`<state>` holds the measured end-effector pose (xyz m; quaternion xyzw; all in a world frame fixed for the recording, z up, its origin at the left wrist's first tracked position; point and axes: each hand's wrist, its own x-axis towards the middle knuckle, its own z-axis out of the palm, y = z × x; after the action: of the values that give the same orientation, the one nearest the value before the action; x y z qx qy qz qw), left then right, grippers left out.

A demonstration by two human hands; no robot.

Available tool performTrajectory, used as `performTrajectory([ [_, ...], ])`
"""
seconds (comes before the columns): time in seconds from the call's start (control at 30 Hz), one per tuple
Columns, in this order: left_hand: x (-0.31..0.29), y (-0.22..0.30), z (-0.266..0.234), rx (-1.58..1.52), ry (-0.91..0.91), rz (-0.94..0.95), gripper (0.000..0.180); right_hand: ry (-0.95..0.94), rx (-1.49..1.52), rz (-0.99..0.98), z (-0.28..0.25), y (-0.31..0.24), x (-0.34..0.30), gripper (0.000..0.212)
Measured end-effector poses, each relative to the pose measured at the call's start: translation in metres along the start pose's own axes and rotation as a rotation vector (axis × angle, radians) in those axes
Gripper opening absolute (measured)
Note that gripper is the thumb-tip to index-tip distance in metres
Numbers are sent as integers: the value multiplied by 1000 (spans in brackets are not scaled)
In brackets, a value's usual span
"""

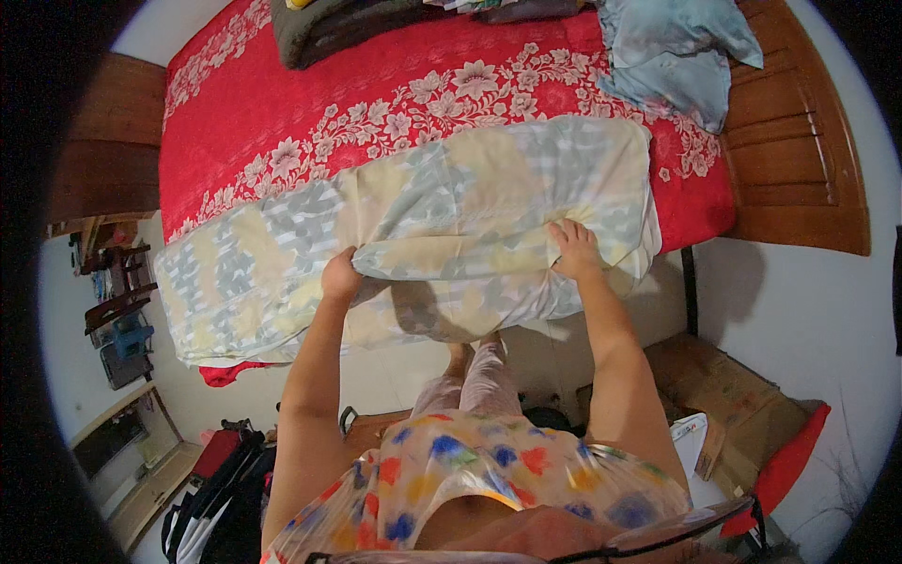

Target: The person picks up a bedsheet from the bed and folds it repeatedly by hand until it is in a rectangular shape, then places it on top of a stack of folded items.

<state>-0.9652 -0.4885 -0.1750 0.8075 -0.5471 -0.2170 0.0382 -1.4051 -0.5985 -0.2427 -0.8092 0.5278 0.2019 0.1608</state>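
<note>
A long folded bedsheet point(489, 188), pale yellow with grey-green leaves and white stripes, lies along the near side of the bed and hangs over its front edge. My left hand point(342, 274) is closed on a fold of it near the middle, lifting the cloth a little into a ridge. Farther right, my right hand point(575, 250) rests on the sheet with its fingers spread and laid flat. Between both hands runs a raised crease, its lower part draping down toward my legs.
Beneath the sheet is a red bedspread point(357, 94) with white flowers. A dark folded blanket point(324, 33) lies at the far side, light blue cloth point(667, 56) at the far right by the wooden headboard point(799, 132). Cardboard point(723, 395) and black bags point(221, 498) sit on the floor.
</note>
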Motion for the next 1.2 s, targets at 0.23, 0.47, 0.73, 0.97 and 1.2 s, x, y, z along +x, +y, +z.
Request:
performTrajectory([
  [0.23, -7, 26, -29, -46, 29, 40, 30, 275, -43, 50, 15, 66, 16, 31],
  [0.47, -54, 27, -25, 38, -75, 37, 32, 180, -130, 1, -23, 110, -48, 12],
  [0.73, -89, 9, 109, 239, -438, -12, 73, -74, -93, 149, 52, 83, -67, 34],
  [0.97, -61, -4, 64, 184, -660, 32, 68, -470, -97, 205, 41, 91, -20, 54],
  [1.2, -136, -87, 27, -156, -91, -264, 47, -187, 267, -214, -8, -4, 12, 41],
])
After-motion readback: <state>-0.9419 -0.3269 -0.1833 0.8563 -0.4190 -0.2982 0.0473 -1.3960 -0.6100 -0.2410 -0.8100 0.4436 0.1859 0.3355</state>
